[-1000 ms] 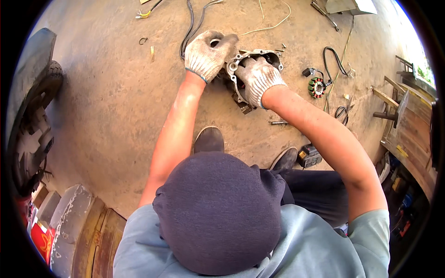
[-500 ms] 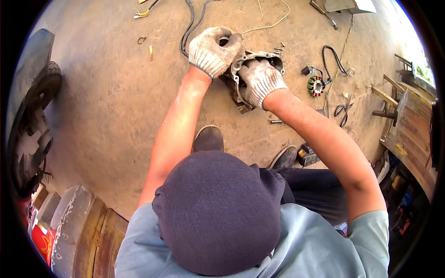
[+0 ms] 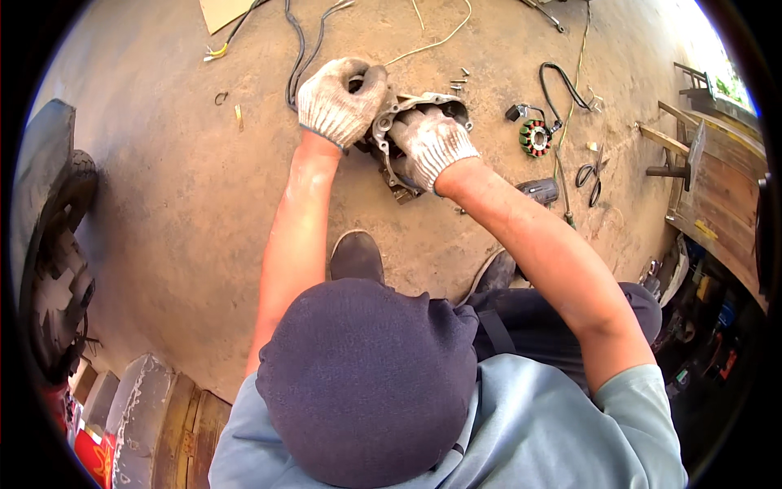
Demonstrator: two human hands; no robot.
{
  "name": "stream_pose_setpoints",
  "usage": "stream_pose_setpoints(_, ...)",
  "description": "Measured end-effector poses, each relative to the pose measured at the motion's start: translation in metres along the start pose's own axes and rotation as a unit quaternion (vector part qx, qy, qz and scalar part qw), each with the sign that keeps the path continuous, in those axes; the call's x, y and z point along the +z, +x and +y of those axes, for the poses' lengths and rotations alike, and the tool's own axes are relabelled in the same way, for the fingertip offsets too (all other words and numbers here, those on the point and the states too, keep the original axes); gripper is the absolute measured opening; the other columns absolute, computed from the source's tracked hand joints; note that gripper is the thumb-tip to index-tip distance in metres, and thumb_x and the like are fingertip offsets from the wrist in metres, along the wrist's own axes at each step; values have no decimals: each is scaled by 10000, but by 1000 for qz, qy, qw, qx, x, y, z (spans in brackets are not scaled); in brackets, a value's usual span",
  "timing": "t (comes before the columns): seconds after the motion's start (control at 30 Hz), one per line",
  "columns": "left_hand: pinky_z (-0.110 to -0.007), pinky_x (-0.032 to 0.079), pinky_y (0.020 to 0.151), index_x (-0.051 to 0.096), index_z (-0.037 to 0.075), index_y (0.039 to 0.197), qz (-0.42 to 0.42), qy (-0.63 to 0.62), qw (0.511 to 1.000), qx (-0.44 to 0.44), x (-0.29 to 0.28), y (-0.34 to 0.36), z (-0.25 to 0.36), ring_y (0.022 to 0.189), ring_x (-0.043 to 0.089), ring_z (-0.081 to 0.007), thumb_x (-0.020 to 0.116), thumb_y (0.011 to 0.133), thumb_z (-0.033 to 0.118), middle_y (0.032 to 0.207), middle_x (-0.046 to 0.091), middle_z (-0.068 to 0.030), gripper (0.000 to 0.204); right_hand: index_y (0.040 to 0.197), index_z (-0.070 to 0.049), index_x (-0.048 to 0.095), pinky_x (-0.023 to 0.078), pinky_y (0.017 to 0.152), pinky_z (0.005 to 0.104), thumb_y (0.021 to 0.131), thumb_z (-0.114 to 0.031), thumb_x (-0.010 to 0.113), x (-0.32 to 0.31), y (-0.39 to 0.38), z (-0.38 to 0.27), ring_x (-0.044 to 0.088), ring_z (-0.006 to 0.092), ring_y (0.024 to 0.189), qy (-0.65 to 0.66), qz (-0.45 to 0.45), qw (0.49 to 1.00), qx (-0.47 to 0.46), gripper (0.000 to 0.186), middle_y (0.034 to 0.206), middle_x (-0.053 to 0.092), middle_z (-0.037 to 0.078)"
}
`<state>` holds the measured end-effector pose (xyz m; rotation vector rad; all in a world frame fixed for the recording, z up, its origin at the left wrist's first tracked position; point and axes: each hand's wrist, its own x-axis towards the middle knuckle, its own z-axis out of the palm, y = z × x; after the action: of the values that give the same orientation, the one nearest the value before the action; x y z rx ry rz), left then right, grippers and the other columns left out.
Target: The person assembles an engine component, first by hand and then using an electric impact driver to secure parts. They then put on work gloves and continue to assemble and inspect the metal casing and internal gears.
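A grey metal engine casing (image 3: 381, 140) with an open, bolt-holed rim lies on the floor in front of me. My left hand (image 3: 340, 102), in a dirty white knit glove, is at its left edge. Thumb and forefinger curl into a ring around a dark gap; what they pinch, if anything, cannot be made out. My right hand (image 3: 432, 147), gloved alike, reaches into the casing's cavity with bent fingers, their tips hidden inside. Several small bolts (image 3: 460, 80) lie just beyond the casing.
To the right lie a stator coil (image 3: 535, 138) with a black cable, scissors (image 3: 593, 175) and a dark cylindrical tool (image 3: 539, 191) by my forearm. A wooden bench (image 3: 725, 179) stands far right, a tyre (image 3: 81, 175) at left. Cardboard (image 3: 224, 12) and cables lie ahead.
The whole view has shifted, so the scene sits further left. Both hands stay at the casing in nearly the same grip. The dark cylindrical tool now shows beyond my right forearm.
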<state>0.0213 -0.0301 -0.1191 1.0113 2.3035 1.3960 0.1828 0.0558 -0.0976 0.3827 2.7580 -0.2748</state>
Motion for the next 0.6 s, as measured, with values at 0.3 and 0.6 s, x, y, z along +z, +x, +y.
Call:
stream_pose_setpoints(0.3,-334,594,727,782,6,927,1,4,993,114,-5,0,-8,747,759,-231,816,895,221,840,761,-155,220,1034,-48,788,605,891,446,861,-176,668,-28,4,-7,748,358,1033,44,-65,997,26,247,1075,771,208)
stream_pose_setpoints(0.6,-331,589,732,792,9,957,10,11,999,33,-4,5,-21,769,766,-217,788,921,242,852,778,-149,236,1124,-73,704,603,893,460,920,-126,634,-25,-16,-3,706,367,1068,41,10,999,-11,222,1181,728,169)
